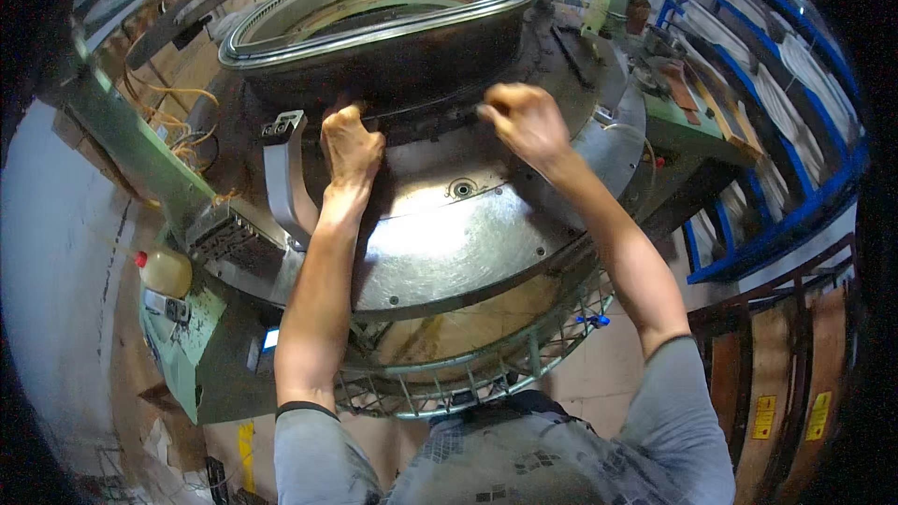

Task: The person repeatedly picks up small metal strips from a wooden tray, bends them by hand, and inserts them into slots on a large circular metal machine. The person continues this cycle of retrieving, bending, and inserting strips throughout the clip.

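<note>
So the big ring (398, 58) sits toward the far side of the round plate (458, 266), which looks like its support, leaving a bare shiny apron on the person's side. Probably handy: both hands get at the base of the ring from the front. The curved bracket (292, 178) stands upright just left of the left forearm, so the reach goes inside it, I'd guess to stay clear.

Left hand (353, 148) is up at the dark strip (421, 125) along the ring's foot, fingers curled in tight, forearm nearly straight up from the body. Right hand (528, 123) is near the strip's other end, bent in at the wrist, thumb pointing left, elbow out wide. Both grips look narrow, but the fingertips are blurry or hidden, so can't tell if either's pinching anything.
</note>
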`<state>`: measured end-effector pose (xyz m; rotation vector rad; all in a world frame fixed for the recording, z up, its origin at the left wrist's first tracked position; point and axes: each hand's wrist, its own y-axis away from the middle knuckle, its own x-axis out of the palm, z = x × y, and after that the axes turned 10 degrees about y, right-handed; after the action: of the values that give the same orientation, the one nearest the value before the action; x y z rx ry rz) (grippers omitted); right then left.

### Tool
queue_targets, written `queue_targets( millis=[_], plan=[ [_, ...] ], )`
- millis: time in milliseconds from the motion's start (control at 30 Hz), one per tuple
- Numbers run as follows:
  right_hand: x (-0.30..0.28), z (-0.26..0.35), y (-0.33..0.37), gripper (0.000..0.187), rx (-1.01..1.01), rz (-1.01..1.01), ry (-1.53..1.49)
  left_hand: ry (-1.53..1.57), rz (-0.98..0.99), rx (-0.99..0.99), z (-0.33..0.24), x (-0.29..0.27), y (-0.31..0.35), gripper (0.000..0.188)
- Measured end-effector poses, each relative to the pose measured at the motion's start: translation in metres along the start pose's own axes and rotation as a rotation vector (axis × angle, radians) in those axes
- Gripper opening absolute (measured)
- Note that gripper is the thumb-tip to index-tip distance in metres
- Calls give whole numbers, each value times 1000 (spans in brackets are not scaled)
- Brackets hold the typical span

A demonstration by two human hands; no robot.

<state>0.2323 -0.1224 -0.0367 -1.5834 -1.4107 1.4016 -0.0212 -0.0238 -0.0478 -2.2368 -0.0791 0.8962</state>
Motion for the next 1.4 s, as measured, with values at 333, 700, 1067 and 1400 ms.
queue_targets(
  millis=[333,700,1067,1400],
  plan=[
    [-248,-5,135,9,914,614,-396,143,105,-232,-48,42,-6,52],
    [-262,-23,417,73,788,1174,-306,194,86,92,-215,106,77,42],
    [-251,-1,546,49,991,992,-482,80,-278,-251,-307,42,318,21],
    [-287,-34,414,19,1519,654,-941,162,-337,-506,-264,23,412,22]
  ],
)
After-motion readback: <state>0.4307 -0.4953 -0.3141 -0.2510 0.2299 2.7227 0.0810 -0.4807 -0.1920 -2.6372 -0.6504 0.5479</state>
